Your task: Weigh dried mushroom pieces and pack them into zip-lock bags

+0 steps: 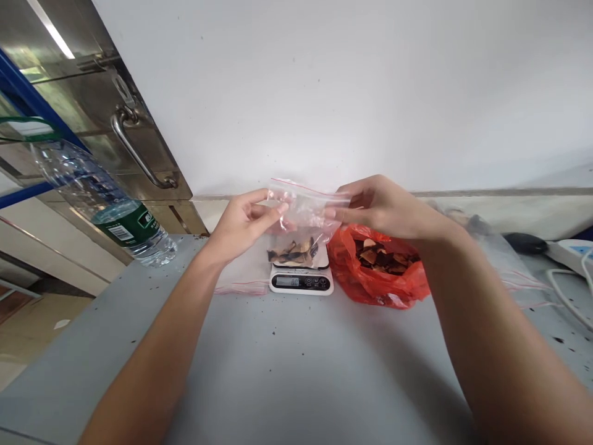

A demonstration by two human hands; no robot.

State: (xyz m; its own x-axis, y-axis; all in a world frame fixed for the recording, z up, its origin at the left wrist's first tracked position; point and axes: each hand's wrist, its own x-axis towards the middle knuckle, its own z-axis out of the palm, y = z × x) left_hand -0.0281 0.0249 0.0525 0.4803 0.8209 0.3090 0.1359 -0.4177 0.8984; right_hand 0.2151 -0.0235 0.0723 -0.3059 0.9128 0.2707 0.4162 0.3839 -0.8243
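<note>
My left hand (243,222) and my right hand (380,207) both pinch the top edge of a small clear zip bag (303,216) with a red seal line. The bag hangs above a small white digital scale (301,281). Dark and tan dried slices (293,252) lie in the bottom of the bag, just over the scale's platform. An open red plastic bag (377,278) holding more of the same dried pieces sits right of the scale, under my right wrist.
A plastic water bottle (109,207) with a green label stands at the table's left edge. Empty clear zip bags (243,275) lie left of the scale. A white power strip (572,253) and cables sit far right. A steel cabinet door with a handle (139,151) is behind left.
</note>
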